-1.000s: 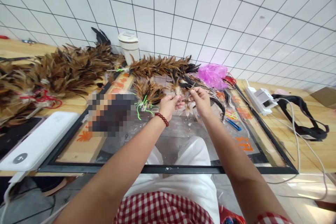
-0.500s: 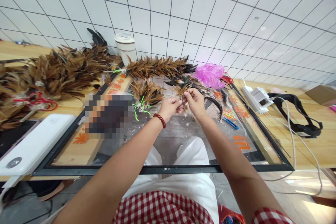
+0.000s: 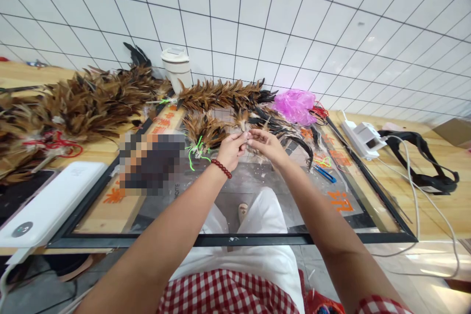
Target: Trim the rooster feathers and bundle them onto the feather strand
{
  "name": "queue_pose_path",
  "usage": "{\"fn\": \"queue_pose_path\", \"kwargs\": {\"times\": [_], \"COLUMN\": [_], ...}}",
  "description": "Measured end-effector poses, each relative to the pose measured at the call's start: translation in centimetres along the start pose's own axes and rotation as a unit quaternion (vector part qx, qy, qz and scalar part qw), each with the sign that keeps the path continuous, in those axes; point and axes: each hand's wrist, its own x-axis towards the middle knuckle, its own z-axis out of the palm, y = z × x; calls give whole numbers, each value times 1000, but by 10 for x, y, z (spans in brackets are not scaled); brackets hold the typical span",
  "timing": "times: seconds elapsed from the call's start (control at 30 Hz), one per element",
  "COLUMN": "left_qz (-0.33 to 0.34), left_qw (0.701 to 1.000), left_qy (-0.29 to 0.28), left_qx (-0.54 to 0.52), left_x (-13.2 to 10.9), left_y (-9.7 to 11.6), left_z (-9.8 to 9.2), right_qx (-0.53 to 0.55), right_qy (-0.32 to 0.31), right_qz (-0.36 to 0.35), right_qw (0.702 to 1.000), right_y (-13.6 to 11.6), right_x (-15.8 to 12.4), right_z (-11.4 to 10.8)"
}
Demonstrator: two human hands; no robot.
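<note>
Over the middle of the framed glass panel, my left hand [image 3: 232,149] pinches a small brown feather tuft [image 3: 241,120], its tips pointing up and away from me. My right hand [image 3: 268,145] meets it from the right, with thumb and fingers closed at the base of the same tuft; the exact grip is partly hidden. Just left of my hands lies a feather bundle [image 3: 204,127] tied with bright green string [image 3: 197,149]. Behind the right hand are loose dark feathers [image 3: 283,127]. A long feather strand [image 3: 221,94] stretches across the back.
A white lidded cup [image 3: 176,67] stands against the tiled wall. Pink plastic [image 3: 294,105] lies back right, a blue cutter [image 3: 325,173] nearer. Large feather piles [image 3: 91,103] and a white power bank [image 3: 55,201] are left. A power strip [image 3: 362,138] and black headgear [image 3: 419,162] are right.
The held feather tuft has moved left and now stands more upright. My right hand has shifted slightly left and its fingers are straighter.
</note>
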Motion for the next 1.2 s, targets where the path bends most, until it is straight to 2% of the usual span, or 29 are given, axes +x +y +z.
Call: {"fn": "queue_pose_path", "kwargs": {"times": [0.07,0.17,0.33,0.43,0.5,0.57,0.63,0.7,0.77,0.93,1.03,1.1,1.2], "left_qz": [26,63,72,74,74,70,67,64,59,48,22,-5,-68], "left_qw": [999,996,993,992,990,989,990,991,992,993,995,996,996], "left_qy": [25,66,90,103,116,126,127,119,110,105,94,75,25], "left_qx": [-7,-18,11,19,15,12,13,16,19,28,36,42,51], "left_x": [2,5,6,6,7,8,9,8,7,5,3,1,-2], "left_y": [-2,-3,-3,-1,0,0,0,-1,-2,-1,1,3,5], "left_z": [0,-1,-1,-1,-2,-3,-3,-4,-4,-2,-1,0,1], "right_qx": [-69,-208,-363,-405,-361,-250,-115,-9,46,99,174,158,71], "right_qy": [43,94,9,-10,22,75,111,105,88,127,131,142,183], "right_qz": [-12,-50,-53,-67,-58,-25,24,70,89,56,71,58,-9], "right_qw": [997,972,930,912,930,965,987,992,991,985,973,975,980], "right_y": [1,3,1,0,0,0,1,2,3,0,-5,-7,-7], "right_x": [1,3,-2,-3,0,3,6,8,8,7,6,6,5], "right_z": [-3,-15,-21,-19,-20,-25,-30,-33,-35,-28,-22,-18,-12]}}
